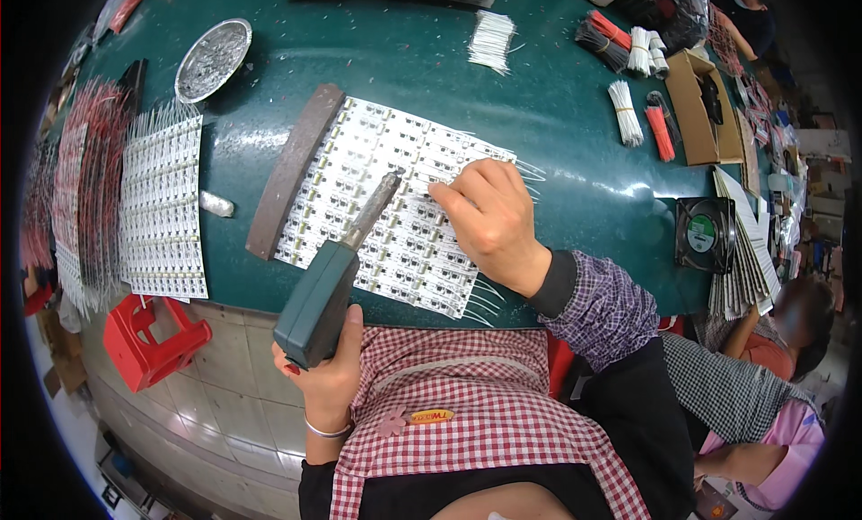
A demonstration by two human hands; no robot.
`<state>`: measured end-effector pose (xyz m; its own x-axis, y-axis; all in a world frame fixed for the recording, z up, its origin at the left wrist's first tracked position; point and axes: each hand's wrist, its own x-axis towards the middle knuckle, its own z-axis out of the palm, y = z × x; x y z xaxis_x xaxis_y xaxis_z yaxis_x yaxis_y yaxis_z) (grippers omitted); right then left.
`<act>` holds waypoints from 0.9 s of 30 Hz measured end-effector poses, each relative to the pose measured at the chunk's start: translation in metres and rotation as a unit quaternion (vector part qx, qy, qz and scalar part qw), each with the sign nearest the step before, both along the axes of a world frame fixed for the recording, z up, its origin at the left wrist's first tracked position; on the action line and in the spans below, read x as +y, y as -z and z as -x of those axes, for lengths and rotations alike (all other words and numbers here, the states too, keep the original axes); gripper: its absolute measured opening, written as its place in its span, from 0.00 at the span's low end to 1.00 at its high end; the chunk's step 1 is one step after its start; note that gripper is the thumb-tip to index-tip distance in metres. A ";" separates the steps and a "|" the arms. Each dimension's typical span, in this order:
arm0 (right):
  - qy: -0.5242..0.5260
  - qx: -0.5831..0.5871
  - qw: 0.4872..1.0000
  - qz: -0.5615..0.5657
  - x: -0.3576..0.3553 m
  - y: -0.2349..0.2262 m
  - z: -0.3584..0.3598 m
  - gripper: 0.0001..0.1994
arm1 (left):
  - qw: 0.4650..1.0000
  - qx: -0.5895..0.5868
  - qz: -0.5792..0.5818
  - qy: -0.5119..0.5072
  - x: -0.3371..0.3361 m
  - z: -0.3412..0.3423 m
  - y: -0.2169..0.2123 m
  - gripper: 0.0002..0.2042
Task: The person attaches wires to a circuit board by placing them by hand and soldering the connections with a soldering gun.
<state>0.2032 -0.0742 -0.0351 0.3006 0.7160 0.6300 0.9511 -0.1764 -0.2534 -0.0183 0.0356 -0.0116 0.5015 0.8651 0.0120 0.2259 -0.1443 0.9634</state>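
Note:
My left hand (327,378) is closed around the grip of a dark green soldering gun (319,295). Its metal tip reaches up and right, over a white panel of small circuit boards (359,129). Above the panel's right part, my right hand (496,222) is pinched closed, its fingertips close to the board, just right of the tip. What it pinches, if anything, is too small to make out. Thin white wires (483,300) stick out from the panel's right edge. A brown bar (292,183) lies along the panel's left edge.
Wired panels (162,206) stand at left, below a metal bowl (214,62). White wires (491,42) lie at the back. Wire bundles (626,114), a cardboard box (705,107), a black fan (705,235) and stacked panels (747,242) are at right. A red stool (153,340) stands below; co-workers sit right.

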 end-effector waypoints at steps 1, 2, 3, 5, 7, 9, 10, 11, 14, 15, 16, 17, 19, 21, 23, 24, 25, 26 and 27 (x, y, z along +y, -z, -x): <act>0.000 0.006 1.000 0.007 -0.001 0.000 0.001 0.16 | 0.999 0.014 -0.026 0.013 0.001 0.002 0.003 0.13; 0.000 0.007 1.000 0.008 -0.001 0.000 0.001 0.16 | 0.998 0.028 -0.052 0.025 0.001 0.004 0.004 0.14; 0.000 0.011 1.000 0.019 -0.001 0.000 0.001 0.16 | 0.998 0.028 -0.052 0.025 0.002 0.005 0.004 0.14; -0.001 0.016 0.999 0.030 -0.001 0.001 0.001 0.16 | 0.995 0.039 -0.073 0.053 0.002 0.007 0.003 0.17; 0.000 0.014 0.999 0.031 -0.001 0.002 0.001 0.16 | 0.995 0.040 -0.072 0.050 0.000 0.012 0.010 0.19; 0.000 0.011 0.999 0.032 -0.001 0.003 0.001 0.16 | 0.996 0.041 -0.071 0.045 0.000 0.018 0.019 0.21; 0.002 0.009 0.999 0.033 -0.001 0.003 0.001 0.16 | 0.990 0.067 -0.108 0.069 0.001 0.021 0.022 0.23; 0.002 0.009 0.999 0.033 -0.001 0.003 0.001 0.16 | 0.981 0.093 -0.144 0.092 0.002 0.023 0.024 0.25; 0.004 0.010 0.999 0.036 -0.001 0.003 0.001 0.15 | 0.987 0.080 -0.095 0.101 0.002 0.025 0.026 0.26; 0.006 0.010 0.999 0.036 -0.001 0.003 0.002 0.15 | 0.987 0.081 -0.095 0.101 0.001 0.026 0.027 0.26; 0.007 0.010 0.999 0.037 -0.001 0.003 0.002 0.15 | 0.987 0.081 -0.094 0.098 0.000 0.027 0.029 0.27; 0.007 0.010 0.999 0.036 0.000 0.003 0.002 0.15 | 0.988 0.081 -0.093 0.095 0.000 0.027 0.031 0.28; 0.008 0.011 0.999 0.040 0.000 0.002 0.002 0.14 | 0.985 0.083 -0.108 0.109 0.002 0.030 0.034 0.28; 0.008 0.010 0.999 0.042 0.001 0.001 0.003 0.14 | 0.981 0.086 -0.124 0.123 0.002 0.030 0.035 0.28; 0.010 0.009 0.999 0.044 0.001 0.000 0.003 0.14 | 0.989 0.067 -0.094 0.093 -0.001 0.027 0.034 0.30; 0.010 0.007 0.999 0.045 0.001 0.000 0.003 0.14 | 0.989 0.067 -0.093 0.093 0.001 0.027 0.032 0.30; 0.009 0.005 0.999 0.047 0.001 0.000 0.003 0.14 | 0.989 0.065 -0.062 0.115 0.004 0.028 0.029 0.27; 0.009 0.005 0.999 0.047 0.001 0.001 0.003 0.14 | 0.988 0.063 -0.030 0.137 0.006 0.027 0.026 0.25; 0.011 0.003 0.999 0.051 0.001 0.001 0.003 0.14 | 0.988 0.063 -0.030 0.137 0.004 0.024 0.023 0.25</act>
<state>0.2003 -0.0735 -0.0359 0.3207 0.7696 0.5521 0.9451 -0.2218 -0.2398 -0.0425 0.0399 -0.0348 0.7182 0.6956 -0.0184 0.2875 -0.2725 0.9182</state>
